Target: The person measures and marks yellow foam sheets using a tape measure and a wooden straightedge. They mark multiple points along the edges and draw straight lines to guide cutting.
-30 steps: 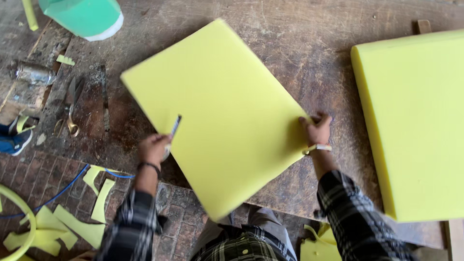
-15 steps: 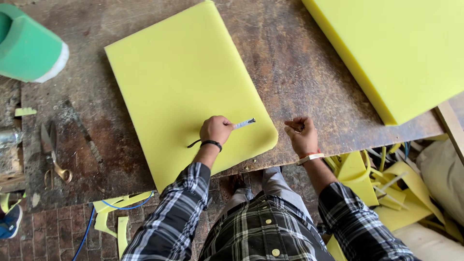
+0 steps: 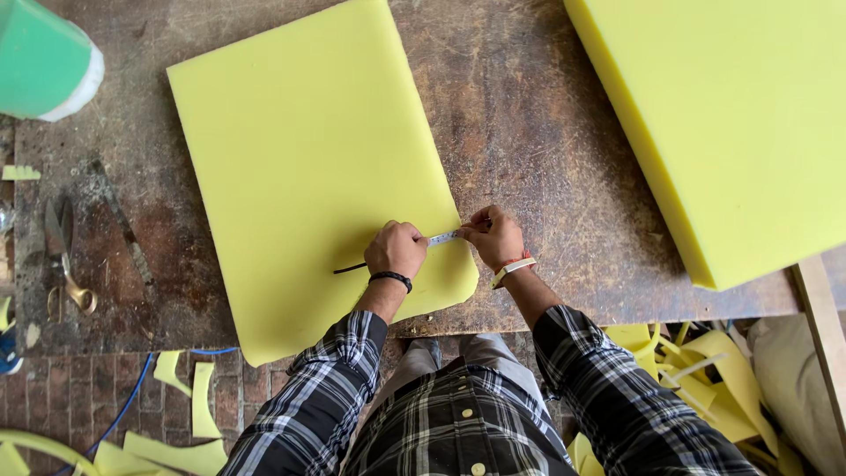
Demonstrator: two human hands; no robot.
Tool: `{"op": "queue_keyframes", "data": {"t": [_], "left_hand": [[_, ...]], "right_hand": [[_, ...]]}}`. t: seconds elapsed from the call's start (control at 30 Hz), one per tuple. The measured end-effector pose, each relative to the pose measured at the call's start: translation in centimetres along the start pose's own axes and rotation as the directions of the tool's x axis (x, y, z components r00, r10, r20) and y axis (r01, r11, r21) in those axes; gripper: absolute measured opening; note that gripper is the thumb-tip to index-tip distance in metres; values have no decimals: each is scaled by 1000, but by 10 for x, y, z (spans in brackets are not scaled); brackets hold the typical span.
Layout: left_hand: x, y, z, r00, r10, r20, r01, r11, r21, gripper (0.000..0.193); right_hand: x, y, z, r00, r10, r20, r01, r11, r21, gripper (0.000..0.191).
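A yellow foam sheet lies flat on the worn wooden table, its near corner over the table's front edge. My left hand rests on the sheet's near right part, closed on a thin white measuring tape whose dark tail trails left across the foam. My right hand sits at the sheet's right edge and pinches the other end of the tape. The tape is stretched short between both hands.
A thick yellow foam block fills the table's right side. A green and white cone stands at the far left. Scissors lie by the left edge. Yellow foam offcuts litter the brick floor, with more at the right.
The view has shifted so the sheet sits more upright in frame. My hands have drawn together at the sheet's right edge, and my right hand has taken hold of the tape's end.
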State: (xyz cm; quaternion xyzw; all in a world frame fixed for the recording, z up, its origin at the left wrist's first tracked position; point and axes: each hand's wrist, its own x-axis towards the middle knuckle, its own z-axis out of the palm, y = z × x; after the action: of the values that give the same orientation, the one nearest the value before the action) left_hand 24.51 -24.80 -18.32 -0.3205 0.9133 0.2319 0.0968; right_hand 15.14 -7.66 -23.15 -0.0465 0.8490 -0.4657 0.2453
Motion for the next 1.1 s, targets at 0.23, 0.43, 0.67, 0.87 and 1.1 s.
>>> {"op": "queue_keyframes", "data": {"t": [0.23,0.43,0.67,0.87,1.1], "left_hand": [[4,6,6,997,1,-75,2,999,40,19],[9,7,8,996,-63,-57,66,997,38,17],[9,-3,11,997,-23,-71,27,998,57,15],[7,-8,12,999,1,-50,2,998,56,16],[8,-12,9,999,-4,-35,4,1000,-3,15]], "right_hand": [[9,3,2,998,-42,56,52,976,-210,28],[23,4,3,990,-117,85,132,972,-195,28],[17,8,12,995,-92,46,98,983,-155,23],[15,2,-5,979,-125,159,136,989,-57,23],[0,-9,-42,919,-24,394,-73,971,228,46]]}}
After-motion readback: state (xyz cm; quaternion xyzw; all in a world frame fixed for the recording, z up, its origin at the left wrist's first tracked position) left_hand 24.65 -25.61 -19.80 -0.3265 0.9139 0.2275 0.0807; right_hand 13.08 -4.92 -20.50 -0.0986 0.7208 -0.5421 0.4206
